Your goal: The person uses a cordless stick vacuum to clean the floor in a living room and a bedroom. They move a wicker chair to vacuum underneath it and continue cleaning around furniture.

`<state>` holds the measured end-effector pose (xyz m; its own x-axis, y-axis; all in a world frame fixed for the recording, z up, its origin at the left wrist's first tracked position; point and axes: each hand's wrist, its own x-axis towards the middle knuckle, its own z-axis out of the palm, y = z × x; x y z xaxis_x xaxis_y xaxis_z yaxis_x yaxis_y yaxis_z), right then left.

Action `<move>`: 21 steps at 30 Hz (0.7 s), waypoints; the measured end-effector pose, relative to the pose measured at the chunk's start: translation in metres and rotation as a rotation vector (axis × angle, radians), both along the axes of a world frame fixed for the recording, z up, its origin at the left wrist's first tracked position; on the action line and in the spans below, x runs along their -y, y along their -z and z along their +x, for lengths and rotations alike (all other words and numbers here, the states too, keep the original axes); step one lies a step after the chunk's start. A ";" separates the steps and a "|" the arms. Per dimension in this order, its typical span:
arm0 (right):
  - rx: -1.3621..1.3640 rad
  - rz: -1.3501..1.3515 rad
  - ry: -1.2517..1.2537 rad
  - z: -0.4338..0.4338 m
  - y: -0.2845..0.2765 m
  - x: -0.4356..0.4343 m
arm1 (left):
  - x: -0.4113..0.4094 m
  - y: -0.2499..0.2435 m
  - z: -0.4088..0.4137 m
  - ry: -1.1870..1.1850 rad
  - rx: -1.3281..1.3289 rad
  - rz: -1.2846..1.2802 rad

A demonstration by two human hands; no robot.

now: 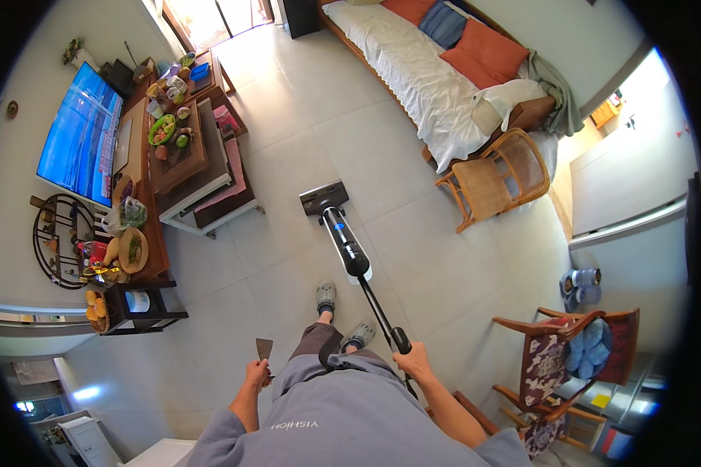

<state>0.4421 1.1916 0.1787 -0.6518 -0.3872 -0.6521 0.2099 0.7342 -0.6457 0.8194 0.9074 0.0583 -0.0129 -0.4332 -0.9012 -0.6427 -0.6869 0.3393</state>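
Note:
My right hand (415,361) is closed around the handle of an upright floor washer (350,251), low and right of the middle. From there its black pole runs up and away to the wide floor head (324,197), which rests on the pale tiles. In my left hand (258,373), at the lower left, is a scraper with a flat metal blade (264,348) pointing away from me. My feet, in grey clogs (326,296), stand on the floor just behind the washer's body.
A wooden sideboard (158,257) with fruit, baskets and a television (82,137) lines the left wall. A daybed (385,64) with cushions lies at the upper right, a rattan chair (482,181) by its end. Wooden armchairs (540,362) stand lower right, water bottles (587,277) above them.

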 end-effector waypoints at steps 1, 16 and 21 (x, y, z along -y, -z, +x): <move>0.002 -0.005 0.003 -0.004 -0.006 0.005 | 0.000 0.002 -0.001 -0.011 -0.016 -0.010; 0.010 -0.102 -0.036 -0.058 0.020 0.053 | 0.017 -0.013 -0.014 -0.071 -0.085 -0.103; 0.018 0.023 -0.007 -0.059 0.006 0.008 | -0.010 0.006 0.012 -0.129 -0.053 -0.089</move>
